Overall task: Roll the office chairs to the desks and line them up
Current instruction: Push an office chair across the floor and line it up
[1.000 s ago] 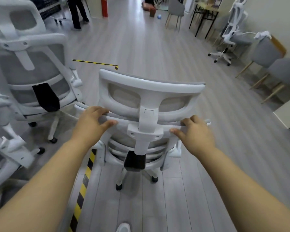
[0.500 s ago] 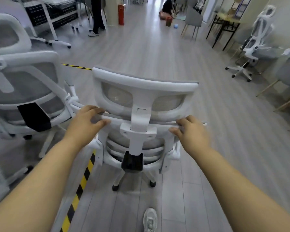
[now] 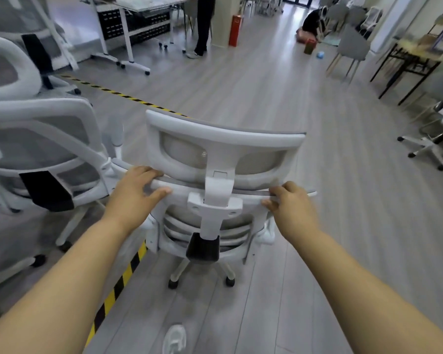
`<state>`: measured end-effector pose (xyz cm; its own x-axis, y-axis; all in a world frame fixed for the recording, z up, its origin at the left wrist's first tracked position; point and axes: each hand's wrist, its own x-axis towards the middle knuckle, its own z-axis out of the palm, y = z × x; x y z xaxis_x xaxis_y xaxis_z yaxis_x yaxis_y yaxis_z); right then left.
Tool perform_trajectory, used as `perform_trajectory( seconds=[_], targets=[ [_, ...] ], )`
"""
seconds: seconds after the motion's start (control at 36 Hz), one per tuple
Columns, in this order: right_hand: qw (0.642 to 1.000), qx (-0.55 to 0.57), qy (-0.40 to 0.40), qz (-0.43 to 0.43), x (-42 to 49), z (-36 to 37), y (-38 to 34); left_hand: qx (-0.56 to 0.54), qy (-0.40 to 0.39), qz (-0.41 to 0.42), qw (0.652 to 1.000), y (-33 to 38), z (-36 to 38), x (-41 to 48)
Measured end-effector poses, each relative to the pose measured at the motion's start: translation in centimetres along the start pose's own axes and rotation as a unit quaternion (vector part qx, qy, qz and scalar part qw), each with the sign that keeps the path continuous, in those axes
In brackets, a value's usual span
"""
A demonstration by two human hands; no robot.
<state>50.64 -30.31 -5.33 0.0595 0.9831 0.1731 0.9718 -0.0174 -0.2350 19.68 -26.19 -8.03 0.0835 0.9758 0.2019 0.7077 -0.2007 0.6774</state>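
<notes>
A white office chair (image 3: 223, 139) with grey mesh and a headrest stands on its castors right in front of me, its back toward me. My left hand (image 3: 136, 190) grips the top left of its backrest frame. My right hand (image 3: 289, 203) grips the top right of the same frame. A second white office chair (image 3: 44, 139) stands close beside it on the left, almost touching. A white desk on wheels (image 3: 128, 11) stands at the far left.
Yellow-black floor tape (image 3: 118, 284) runs under the chair's left side and across the floor ahead. Another white chair (image 3: 432, 139) and a black table (image 3: 409, 65) stand at the right. A person stands (image 3: 202, 24) far ahead; another crouches (image 3: 311, 21) beyond.
The chair has rolled forward with both hands on it. The view has lifted and turned left, so the desk and standing person show more. The chairs at the left have slid back past me.
</notes>
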Motion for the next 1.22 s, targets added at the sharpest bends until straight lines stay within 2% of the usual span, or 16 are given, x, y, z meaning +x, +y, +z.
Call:
perform_trajectory(
  seconds=[0.39,0.89,1.22],
  targets=[
    [1.0,0.004,-0.01,-0.008,19.5,2.7,1.8,0.066,0.059,0.015,0.996,-2.4,3.3,16.3],
    [0.997,0.039,-0.047,-0.039,45.4,7.6,-1.6,0.085,0.094,-0.037,0.991,-8.6,3.0,38.1],
    [0.986,0.085,-0.085,-0.113,62.0,11.0,-3.6,0.073,0.148,-0.094,0.982,-11.1,3.1,50.1]
  ],
)
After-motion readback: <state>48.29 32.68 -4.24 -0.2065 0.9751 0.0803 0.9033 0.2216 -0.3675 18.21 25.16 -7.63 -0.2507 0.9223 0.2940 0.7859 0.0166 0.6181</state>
